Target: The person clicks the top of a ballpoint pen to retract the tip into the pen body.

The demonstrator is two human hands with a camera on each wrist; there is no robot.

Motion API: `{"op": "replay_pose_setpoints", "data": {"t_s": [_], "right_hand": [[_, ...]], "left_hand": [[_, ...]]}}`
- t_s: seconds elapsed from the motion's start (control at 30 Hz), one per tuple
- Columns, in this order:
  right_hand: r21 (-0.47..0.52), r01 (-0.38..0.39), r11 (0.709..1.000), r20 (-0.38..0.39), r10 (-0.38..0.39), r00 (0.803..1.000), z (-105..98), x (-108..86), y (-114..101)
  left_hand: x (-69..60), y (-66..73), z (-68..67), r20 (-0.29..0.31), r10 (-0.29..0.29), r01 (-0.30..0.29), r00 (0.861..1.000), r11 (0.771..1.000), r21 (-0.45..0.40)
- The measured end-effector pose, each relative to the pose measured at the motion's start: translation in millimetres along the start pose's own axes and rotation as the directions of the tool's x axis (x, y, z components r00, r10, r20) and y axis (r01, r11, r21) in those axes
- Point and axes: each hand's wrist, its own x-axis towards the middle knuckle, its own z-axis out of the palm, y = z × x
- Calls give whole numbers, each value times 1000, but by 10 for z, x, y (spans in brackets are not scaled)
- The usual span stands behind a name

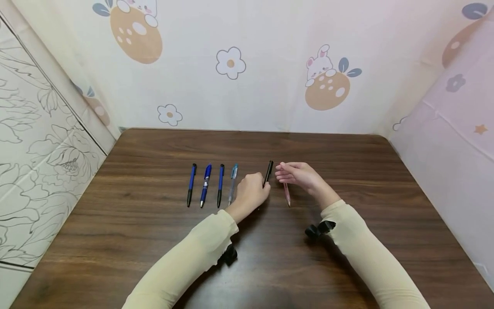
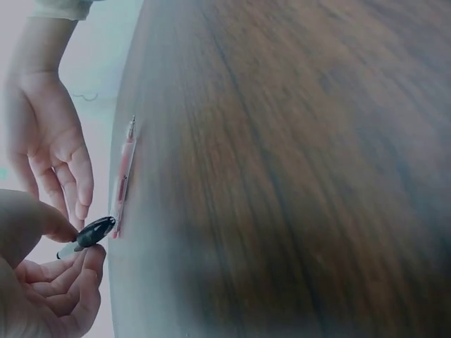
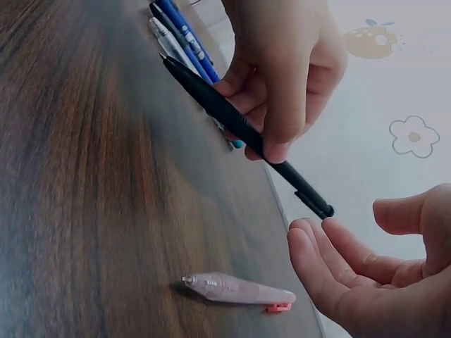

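Observation:
My left hand (image 1: pixel 251 191) pinches a black pen (image 3: pixel 232 121) between thumb and fingers, holding it off the table. In the right wrist view that pen slants down to the right, its clip end close to the fingertips of my right hand (image 3: pixel 384 271). The right hand has its fingers loosely extended and holds nothing. Beside and below it lies a pink pen (image 1: pixel 287 195) on the table, its tip toward me. Part of the pink pen is hidden by the right hand in the head view.
Left of my hands, several pens lie side by side on the brown wooden table (image 1: pixel 154 249): a blue one (image 1: pixel 191 184), a darker blue one (image 1: pixel 205 184), another blue one (image 1: pixel 220 184) and a clear one with a light blue top (image 1: pixel 233 172). A patterned curtain (image 1: pixel 270 98) hangs behind.

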Motion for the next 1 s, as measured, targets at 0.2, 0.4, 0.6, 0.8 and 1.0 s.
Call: {"op": "replay_pose_setpoints", "data": {"t_s": [0.2,0.4,0.6,0.8,1.0], "right_hand": [[37,-4,999,13,3,1000,52,28,-19],[138,-34,990,28,30,999,118,58,-54],[255,-28,967,59,13,998,202,105,-89],[319,-19,948,69,-3,998,267,131,-81],[335,-13,942,81,-15,997,300,133,-84]], "left_hand": [[-44,-70,-46,-36,77,-79,996,995,-57],[-82,-117,-86,-23,129,-131,991,983,-129],[-88,-167,-134,7,161,-155,987,965,-213],[-101,-263,-144,36,176,-156,984,936,-315],[-112,-350,-128,111,152,-80,982,870,-486]]}}
